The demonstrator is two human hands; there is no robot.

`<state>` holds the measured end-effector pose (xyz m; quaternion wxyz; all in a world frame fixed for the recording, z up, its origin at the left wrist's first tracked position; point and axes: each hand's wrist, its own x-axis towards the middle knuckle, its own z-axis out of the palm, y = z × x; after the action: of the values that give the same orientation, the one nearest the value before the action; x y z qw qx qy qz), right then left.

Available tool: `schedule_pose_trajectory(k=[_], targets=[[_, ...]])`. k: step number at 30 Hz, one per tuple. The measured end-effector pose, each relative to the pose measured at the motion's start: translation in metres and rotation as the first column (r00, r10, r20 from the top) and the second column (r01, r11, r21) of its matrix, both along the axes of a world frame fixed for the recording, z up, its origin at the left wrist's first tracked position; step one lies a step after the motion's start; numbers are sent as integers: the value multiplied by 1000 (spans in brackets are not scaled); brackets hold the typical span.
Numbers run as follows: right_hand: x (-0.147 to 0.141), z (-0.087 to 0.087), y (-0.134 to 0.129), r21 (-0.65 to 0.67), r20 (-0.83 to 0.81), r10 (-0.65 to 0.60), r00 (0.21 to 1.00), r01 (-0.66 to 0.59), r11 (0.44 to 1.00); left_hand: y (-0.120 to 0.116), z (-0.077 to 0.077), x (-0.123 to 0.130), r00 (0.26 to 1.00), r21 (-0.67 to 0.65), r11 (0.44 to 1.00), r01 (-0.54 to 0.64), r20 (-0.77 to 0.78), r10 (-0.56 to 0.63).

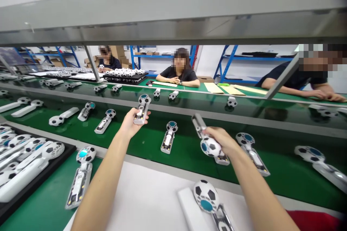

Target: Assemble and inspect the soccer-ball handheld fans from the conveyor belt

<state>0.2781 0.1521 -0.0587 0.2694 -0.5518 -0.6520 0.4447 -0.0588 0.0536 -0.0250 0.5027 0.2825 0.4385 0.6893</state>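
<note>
My left hand (pixel 132 121) grips a football-patterned device (pixel 141 112) by its clear-cased body, with its round head pointing away from me. In my right hand (pixel 221 139) is another football-patterned device (pixel 210 146), its ball head nearest me and its body tilted up to the left. Part of a further device (pixel 222 159) shows beneath that hand. Between my hands, an open-bodied device (pixel 168 139) lies on the green belt (pixel 146 146). Closer to me, a ball-headed device (pixel 206 196) and a white casing (pixel 189 209) rest on white paper (pixel 146 195).
A black tray (pixel 54 169) of white devices stands at the left, beside a lone device (pixel 80 180). More devices lie along the belt. A grey beam (pixel 162 11) spans overhead. Several people sit across the line, one person (pixel 179 72) facing this way. Red cloth (pixel 314 220) shows lower right.
</note>
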Motion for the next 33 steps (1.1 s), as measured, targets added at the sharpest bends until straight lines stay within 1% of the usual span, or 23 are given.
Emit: schedule_pose_trajectory(k=[2,3,5,8,11,13,15,17,19,21,22,23,24,25,26,27,28,30,31,33], targets=[[2,10,-2,39,-159,8,987,-2,999,-9,14,11,999,80,996,34,30,-36],[2,14,-3,63,-209,14,978,-1,998,-13,20,15,998,113,993,43,33,-47],[1,21,-7,113,-246,9,969,19,993,-21,29,24,998,168,984,60,25,-66],[-1,28,-16,211,-175,-36,984,73,975,-31,38,33,995,221,970,98,1,-101],[-2,34,-25,312,-88,-71,994,95,945,-38,45,39,987,249,955,160,-25,-158],[-4,36,-30,352,-80,-89,993,111,930,-41,48,42,981,255,947,195,-36,-193],[-5,37,-33,377,-109,-122,986,155,913,-44,51,44,978,247,947,207,-46,-202],[-6,39,-35,394,-184,-184,966,244,886,-45,52,47,980,231,953,198,-57,-190],[-6,43,-36,395,-320,-247,915,366,843,-46,53,49,982,217,958,186,-59,-177],[-4,52,-41,383,-461,-261,848,456,803,-47,53,50,983,217,959,182,-56,-174],[-2,57,-45,365,-510,-239,826,460,810,-48,53,51,983,219,958,185,-57,-177],[-1,63,-50,331,-546,-197,814,425,843,-49,53,52,982,224,956,190,-63,-181],[0,69,-56,281,-576,-136,806,352,893,-50,53,52,980,228,954,196,-71,-185],[-1,74,-63,219,-614,-65,787,249,944,-50,53,53,979,231,952,200,-81,-186],[-2,79,-70,153,-663,8,748,126,980,-51,54,55,979,231,952,201,-90,-185],[-4,82,-77,95,-720,72,690,-4,995,-52,55,56,979,229,953,199,-95,-181],[-7,84,-83,55,-775,118,620,-120,991,-53,56,58,979,225,955,195,-96,-177],[-15,86,-94,24,-847,175,502,-292,956,-55,57,62,979,213,958,194,-96,-177],[-18,86,-98,22,-865,192,463,-348,937,-56,58,65,979,209,958,197,-100,-179],[-24,85,-104,39,-875,223,430,-396,917,-56,57,70,975,206,956,206,-127,-183]])
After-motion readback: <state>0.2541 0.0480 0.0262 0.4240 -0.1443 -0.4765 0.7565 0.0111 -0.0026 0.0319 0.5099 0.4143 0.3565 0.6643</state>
